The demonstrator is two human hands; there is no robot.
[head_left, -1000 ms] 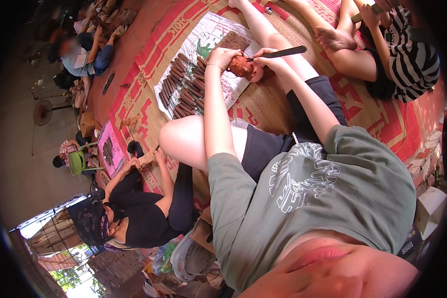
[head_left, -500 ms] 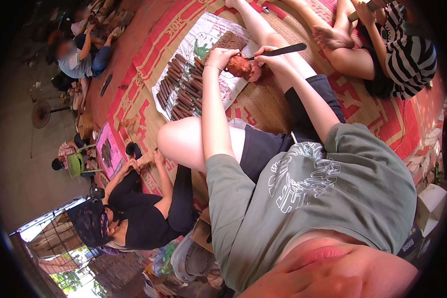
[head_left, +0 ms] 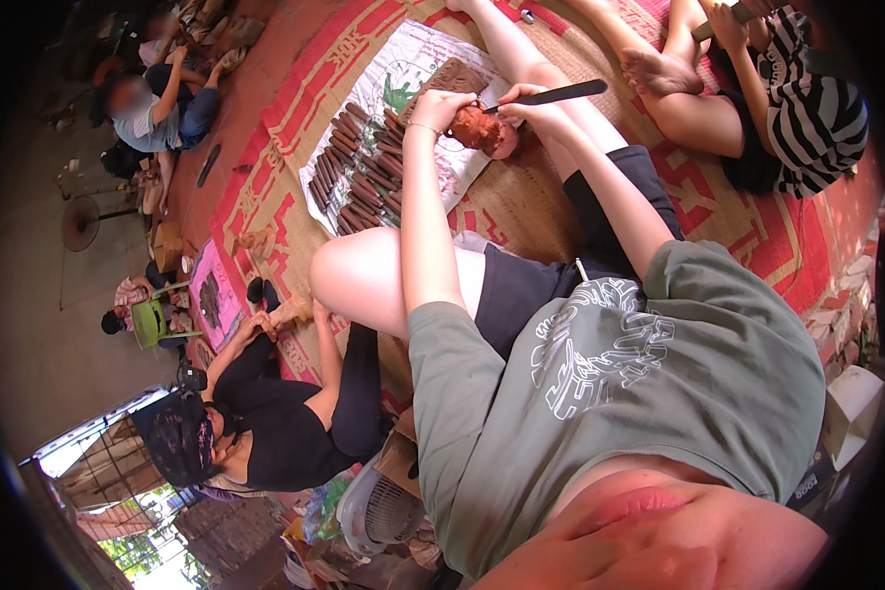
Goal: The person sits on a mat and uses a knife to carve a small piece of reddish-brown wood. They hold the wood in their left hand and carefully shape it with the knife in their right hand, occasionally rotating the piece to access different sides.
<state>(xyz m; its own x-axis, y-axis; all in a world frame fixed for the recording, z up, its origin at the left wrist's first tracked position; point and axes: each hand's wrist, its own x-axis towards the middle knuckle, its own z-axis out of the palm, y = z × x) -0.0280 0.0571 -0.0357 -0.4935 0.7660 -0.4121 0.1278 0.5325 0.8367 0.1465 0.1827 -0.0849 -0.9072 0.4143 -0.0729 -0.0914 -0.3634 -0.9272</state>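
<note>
Reddish-brown piece (head_left: 474,130), held over the right edge of a white printed sheet (head_left: 418,44). Cannot tell whether resting on the sheet or lifted just above it. Gripped on its left side by the curled fingers of the left hand (head_left: 443,106), with a thin bracelet (head_left: 424,128) at the wrist. Approached from the right by the tip of a black-handled tool (head_left: 572,91), pinched pen-like between thumb and fingers of the right hand (head_left: 528,107), with the handle slanting out well past the sheet's right edge. Too small to tell whether touching at the tip. Just beyond the left hand, toward the sheet's far right corner, a brown carved block (head_left: 454,75). Spread in rough rows along the sheet's left and near edges, many brown rods (head_left: 364,184). Beneath the sheet, a red-and-tan woven mat (head_left: 757,241). At the mat's right edge, seated, a person in a striped shirt (head_left: 796,138). At its left edge, a person in black (head_left: 290,433), with a tan piece (head_left: 287,313) in hand.
</note>
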